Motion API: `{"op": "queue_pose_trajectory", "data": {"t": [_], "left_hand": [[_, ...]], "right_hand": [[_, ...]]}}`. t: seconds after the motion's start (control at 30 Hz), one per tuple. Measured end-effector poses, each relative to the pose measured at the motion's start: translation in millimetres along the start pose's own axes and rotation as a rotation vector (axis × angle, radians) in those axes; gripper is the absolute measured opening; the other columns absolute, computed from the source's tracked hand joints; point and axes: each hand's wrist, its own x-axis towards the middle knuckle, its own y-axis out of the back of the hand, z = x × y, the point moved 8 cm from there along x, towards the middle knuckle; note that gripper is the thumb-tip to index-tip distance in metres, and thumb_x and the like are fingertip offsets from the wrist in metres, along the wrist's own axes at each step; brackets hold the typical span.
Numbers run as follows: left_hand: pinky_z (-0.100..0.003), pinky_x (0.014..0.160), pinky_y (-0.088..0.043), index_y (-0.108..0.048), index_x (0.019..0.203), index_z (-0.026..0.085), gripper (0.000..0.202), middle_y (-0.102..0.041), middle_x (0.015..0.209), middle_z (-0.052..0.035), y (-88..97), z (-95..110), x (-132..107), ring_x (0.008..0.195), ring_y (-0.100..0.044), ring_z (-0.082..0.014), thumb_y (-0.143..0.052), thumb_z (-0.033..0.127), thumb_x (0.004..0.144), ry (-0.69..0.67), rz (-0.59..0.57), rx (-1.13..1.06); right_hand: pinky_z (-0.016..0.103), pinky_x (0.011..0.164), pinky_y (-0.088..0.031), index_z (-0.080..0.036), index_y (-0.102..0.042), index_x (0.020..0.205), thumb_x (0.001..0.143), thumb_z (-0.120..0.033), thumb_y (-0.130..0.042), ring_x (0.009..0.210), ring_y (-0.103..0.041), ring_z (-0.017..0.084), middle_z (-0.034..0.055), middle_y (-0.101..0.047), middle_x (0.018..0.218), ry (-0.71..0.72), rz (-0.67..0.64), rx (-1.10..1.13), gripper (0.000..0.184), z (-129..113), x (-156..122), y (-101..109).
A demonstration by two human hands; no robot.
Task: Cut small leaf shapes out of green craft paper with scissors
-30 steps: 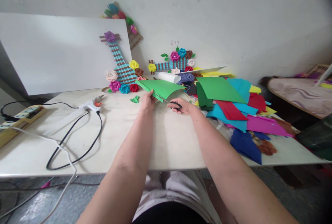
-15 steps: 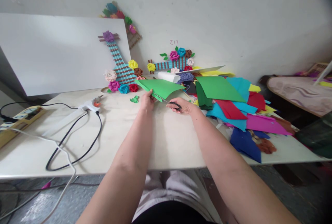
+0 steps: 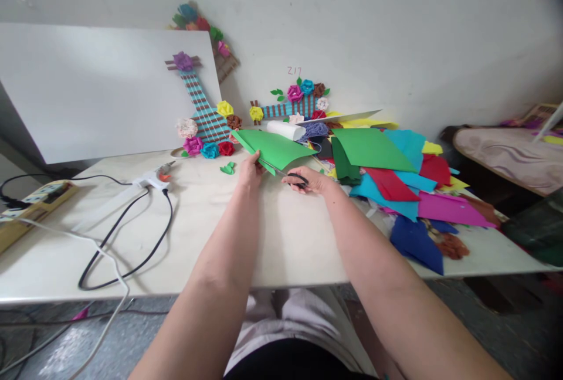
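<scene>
My left hand (image 3: 251, 169) pinches the near edge of a green paper sheet (image 3: 279, 148), held just above the table. In my right hand (image 3: 310, 180) is a pair of scissors (image 3: 298, 180) with black handles, its blades lying along the sheet's near edge. A narrow strip of green hangs partly cut along that edge, between the two hands. Small green paper leaves (image 3: 227, 168) lie on the table left of my left hand. Behind the sheet rest a white roll (image 3: 285, 130) and a bundle of purple yarn (image 3: 315, 131).
Coloured paper sheets (image 3: 373, 148) are heaped at the right. A hot glue gun (image 3: 152, 179) with a black cable lies at the left, near a power strip (image 3: 37, 207). A flower-trimmed paper guitar (image 3: 203, 107) leans on a white board (image 3: 101, 92); another striped piece (image 3: 285, 110) stands behind.
The green sheet has tilted slightly, its far right corner shifting a little left. Both hands keep nearly the same place and grip.
</scene>
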Motion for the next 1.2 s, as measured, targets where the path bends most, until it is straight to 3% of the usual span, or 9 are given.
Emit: {"op": "queue_pose_trajectory", "data": {"t": [0.27,0.9,1.2], "left_hand": [[-0.025,0.061,-0.053,-0.060,0.086,0.010,0.012,-0.063,0.064,-0.0036,-2.6,-3,-1,0.055,-0.059,-0.0123,-0.057,0.015,0.075,0.015,-0.025,0.004],[-0.024,0.056,-0.050,-0.060,0.087,0.012,0.014,-0.061,0.063,-0.0031,2.9,-5,6,0.053,-0.057,-0.0127,-0.056,0.016,0.074,0.044,0.011,-0.027],[-0.022,0.055,-0.049,-0.060,0.085,0.012,0.013,-0.062,0.064,-0.0024,-3.3,-3,1,0.054,-0.057,-0.0118,-0.056,0.014,0.073,0.035,-0.005,-0.035]], "right_hand": [[0.016,0.028,-0.022,-0.009,-0.057,0.083,0.081,-0.032,-0.058,0.030,-0.038,0.004,-0.0040,-0.051,0.045,0.051,-0.017,0.038,0.022,3,3,1],[0.016,0.027,-0.019,-0.010,-0.056,0.076,0.076,-0.021,-0.057,0.026,-0.031,0.004,-0.0054,-0.047,0.037,0.004,-0.054,0.107,0.011,11,15,2],[0.017,0.027,-0.019,-0.009,-0.057,0.074,0.077,-0.020,-0.057,0.026,-0.029,0.004,-0.0053,-0.046,0.037,-0.009,-0.076,0.089,0.012,9,13,-1]]}}
